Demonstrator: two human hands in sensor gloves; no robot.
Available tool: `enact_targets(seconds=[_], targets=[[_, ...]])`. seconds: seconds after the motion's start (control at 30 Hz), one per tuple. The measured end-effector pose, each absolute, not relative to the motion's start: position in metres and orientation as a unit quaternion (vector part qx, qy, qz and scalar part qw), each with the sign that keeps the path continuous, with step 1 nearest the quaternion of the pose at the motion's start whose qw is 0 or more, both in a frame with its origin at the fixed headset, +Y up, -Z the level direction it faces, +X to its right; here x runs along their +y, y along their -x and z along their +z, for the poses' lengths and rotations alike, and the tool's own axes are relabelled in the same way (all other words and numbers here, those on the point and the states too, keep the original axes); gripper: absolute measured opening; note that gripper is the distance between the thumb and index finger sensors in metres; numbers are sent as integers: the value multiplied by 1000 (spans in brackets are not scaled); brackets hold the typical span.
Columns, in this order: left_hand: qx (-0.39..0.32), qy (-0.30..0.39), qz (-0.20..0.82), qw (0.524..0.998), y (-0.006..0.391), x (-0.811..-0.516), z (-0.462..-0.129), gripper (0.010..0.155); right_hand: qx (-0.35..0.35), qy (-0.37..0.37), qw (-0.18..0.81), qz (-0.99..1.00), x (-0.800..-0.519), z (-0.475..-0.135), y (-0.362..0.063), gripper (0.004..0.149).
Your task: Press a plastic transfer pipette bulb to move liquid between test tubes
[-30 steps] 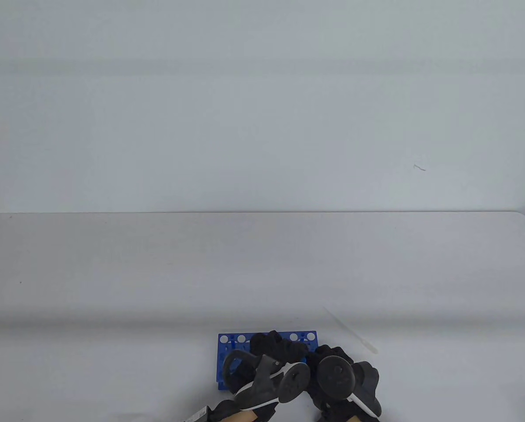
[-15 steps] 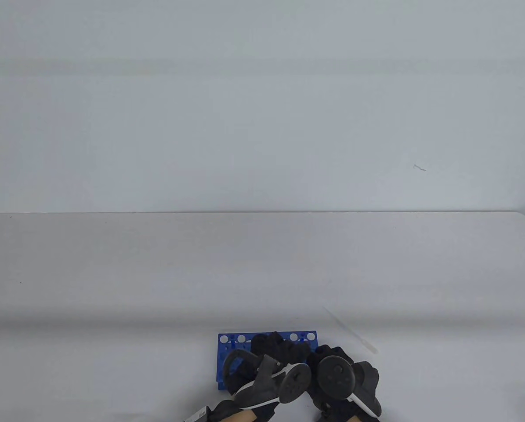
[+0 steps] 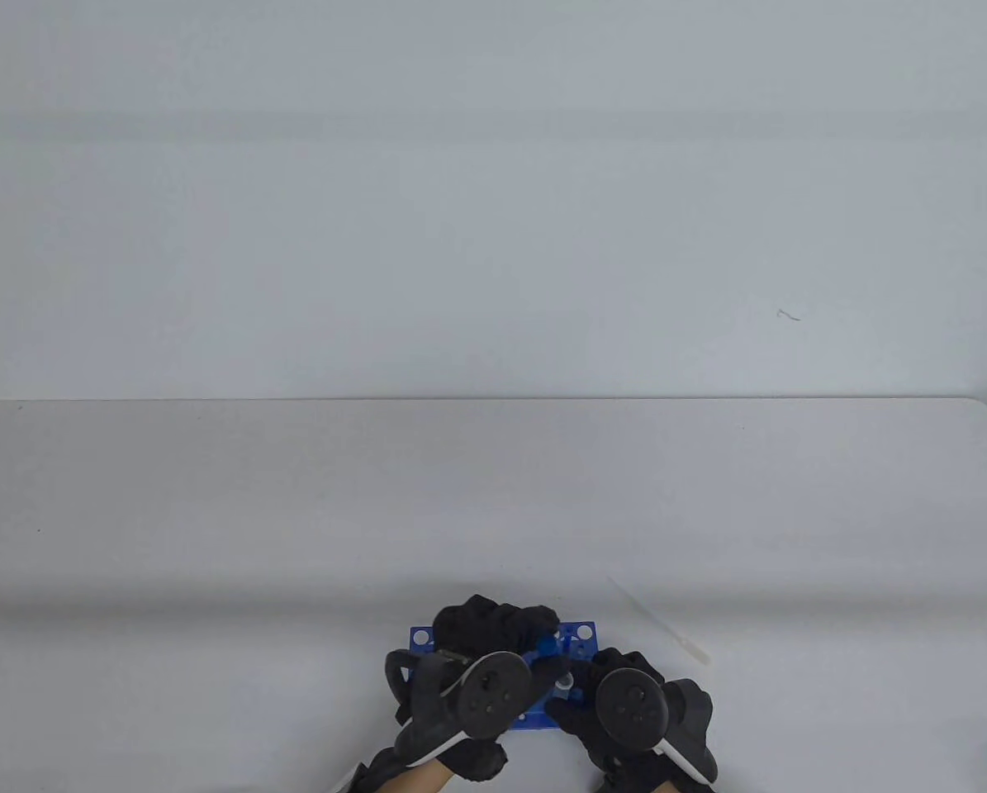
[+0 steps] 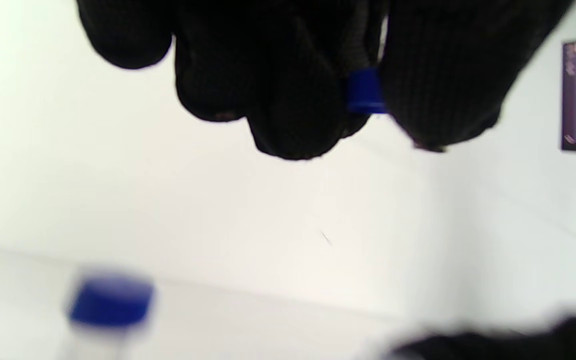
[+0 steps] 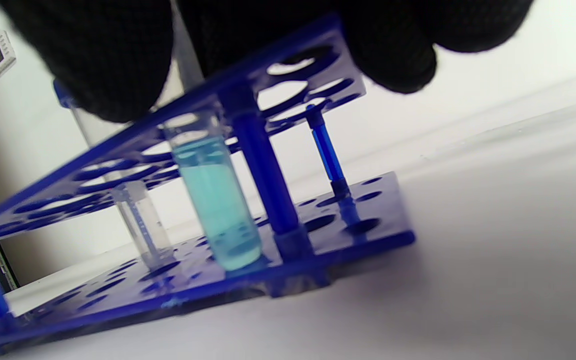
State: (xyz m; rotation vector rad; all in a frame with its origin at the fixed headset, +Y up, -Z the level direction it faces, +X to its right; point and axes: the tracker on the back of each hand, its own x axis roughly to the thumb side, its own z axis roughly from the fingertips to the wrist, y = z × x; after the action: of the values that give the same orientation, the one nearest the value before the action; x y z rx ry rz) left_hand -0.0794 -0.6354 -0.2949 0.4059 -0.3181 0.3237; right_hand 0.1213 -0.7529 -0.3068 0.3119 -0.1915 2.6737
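A blue test tube rack (image 3: 582, 638) stands at the table's front edge. My left hand (image 3: 534, 632) hovers over it and pinches a small blue screw cap (image 3: 547, 645), which also shows between my fingertips in the left wrist view (image 4: 365, 92). My right hand (image 3: 571, 702) grips the top of an open tube (image 3: 565, 682) standing in the rack. That tube holds turquoise liquid (image 5: 215, 210). A clear, empty-looking tube (image 5: 140, 227) stands behind it. The plastic pipette (image 3: 662, 625) lies on the table to the right of the rack, untouched.
A blurred tube with a blue cap (image 4: 110, 305) stands in the rack below my left hand. The rack has several empty holes (image 5: 288, 92). The white table (image 3: 295, 512) stretches back to a pale wall.
My left hand has moved up and to the left, carrying the blue cap off the tube. The tube's open mouth now shows. My right hand has stayed in place.
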Motion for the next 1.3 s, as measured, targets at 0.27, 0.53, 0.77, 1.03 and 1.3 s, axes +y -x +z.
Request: enact_targets(seconds=[0.27,0.53,0.77,1.03,1.3], targets=[[1,-200,217,955,179,-629,-313,57,-69,-112,220,967,-753,-307,-121,48],[112,-36,236,965,244,-706,-355,57,-68,-113,221,966,-753,-307,-122,48],[114,58,134,983,245,-747,-364,56,-67,-113,222,966,-753,-307,-122,49],[86,86,91,988,235,-772,-368,54,-67,-114,223,966,-753,-307,-122,49],[79,104,129,983,243,-778,-368,55,-67,-114,223,966,-753,-307,-122,49]])
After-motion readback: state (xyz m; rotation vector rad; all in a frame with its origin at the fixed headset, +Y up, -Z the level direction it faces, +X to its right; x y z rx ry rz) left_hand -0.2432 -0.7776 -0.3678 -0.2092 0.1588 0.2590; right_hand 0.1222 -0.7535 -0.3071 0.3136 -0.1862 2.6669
